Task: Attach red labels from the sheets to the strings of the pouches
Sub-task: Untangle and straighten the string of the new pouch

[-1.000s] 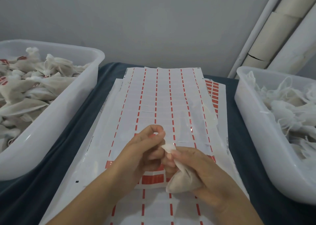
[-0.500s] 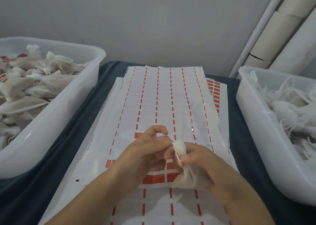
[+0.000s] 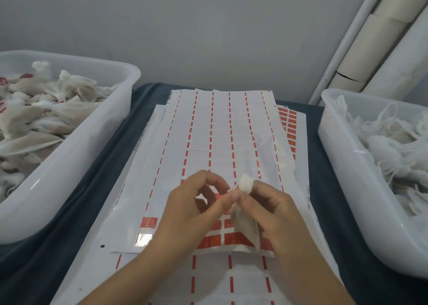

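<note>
A small white pouch (image 3: 246,227) hangs from my right hand (image 3: 275,214), which grips its gathered neck over the label sheets. My left hand (image 3: 196,207) sits just left of it, thumb and fingertips pinched together at the pouch's neck, where a bit of red shows; the string itself is too thin to make out. Below both hands lies the top label sheet (image 3: 215,142), mostly peeled, with a few red labels (image 3: 148,222) left near its lower edge.
A white tub (image 3: 69,165) at the left holds pouches, some with red labels. Another white tub (image 3: 347,184) at the right holds pouches with loose strings. More sheets lie under the top one on a dark blue cloth (image 3: 97,200). Cardboard tubes (image 3: 370,49) lean at the back right.
Both hands have risen a little and shifted right. The pouch's neck is now higher, and my left fingers have opened slightly around the pinch.
</note>
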`<action>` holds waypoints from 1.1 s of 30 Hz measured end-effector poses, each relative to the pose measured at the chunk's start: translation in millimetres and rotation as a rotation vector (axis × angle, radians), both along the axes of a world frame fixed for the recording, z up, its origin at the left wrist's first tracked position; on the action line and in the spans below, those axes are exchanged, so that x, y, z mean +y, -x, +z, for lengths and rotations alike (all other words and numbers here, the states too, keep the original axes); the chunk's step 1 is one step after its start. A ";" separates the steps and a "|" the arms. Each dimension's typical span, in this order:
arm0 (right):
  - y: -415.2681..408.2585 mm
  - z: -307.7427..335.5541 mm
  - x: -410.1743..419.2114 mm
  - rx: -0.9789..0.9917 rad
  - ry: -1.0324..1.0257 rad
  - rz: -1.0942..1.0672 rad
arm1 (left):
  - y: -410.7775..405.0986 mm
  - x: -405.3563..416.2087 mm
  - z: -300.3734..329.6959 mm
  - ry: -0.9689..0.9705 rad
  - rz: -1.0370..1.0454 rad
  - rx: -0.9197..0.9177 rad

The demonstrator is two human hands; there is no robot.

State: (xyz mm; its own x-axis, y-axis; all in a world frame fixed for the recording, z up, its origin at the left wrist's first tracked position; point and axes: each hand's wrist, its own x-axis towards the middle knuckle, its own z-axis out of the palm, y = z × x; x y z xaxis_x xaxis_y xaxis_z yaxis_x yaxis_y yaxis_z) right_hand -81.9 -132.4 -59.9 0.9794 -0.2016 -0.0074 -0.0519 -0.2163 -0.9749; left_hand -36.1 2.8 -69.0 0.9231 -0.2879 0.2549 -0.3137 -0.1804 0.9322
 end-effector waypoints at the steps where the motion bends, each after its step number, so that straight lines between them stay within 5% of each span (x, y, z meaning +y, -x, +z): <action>1: -1.1 -2.4 0.5 -0.052 0.067 -0.012 | -1.4 0.8 0.0 -0.005 0.006 -0.006; 7: -1.7 -7.0 3.1 -0.120 0.124 -0.003 | -2.9 3.8 3.4 -0.023 0.000 -0.124; 12: -1.5 -0.3 -2.4 -0.020 -0.056 0.031 | -10.3 9.1 3.0 0.259 0.089 0.315; 22: -4.9 -2.7 6.1 0.069 0.001 0.205 | -22.7 23.0 9.1 0.687 -0.022 0.461; 25: -4.3 -0.8 5.8 0.070 0.025 0.139 | -18.7 21.0 13.6 0.555 0.028 0.279; 28: -4.3 5.3 -15.3 0.049 -0.021 -0.175 | -20.0 25.5 16.7 0.349 0.245 -0.048; 30: -5.4 5.8 -35.9 0.047 0.160 -0.407 | -22.6 30.1 16.0 0.162 0.352 -0.230; 33: -5.3 0.8 -51.7 0.178 0.527 -0.465 | -28.3 30.1 6.8 -0.294 0.355 -0.275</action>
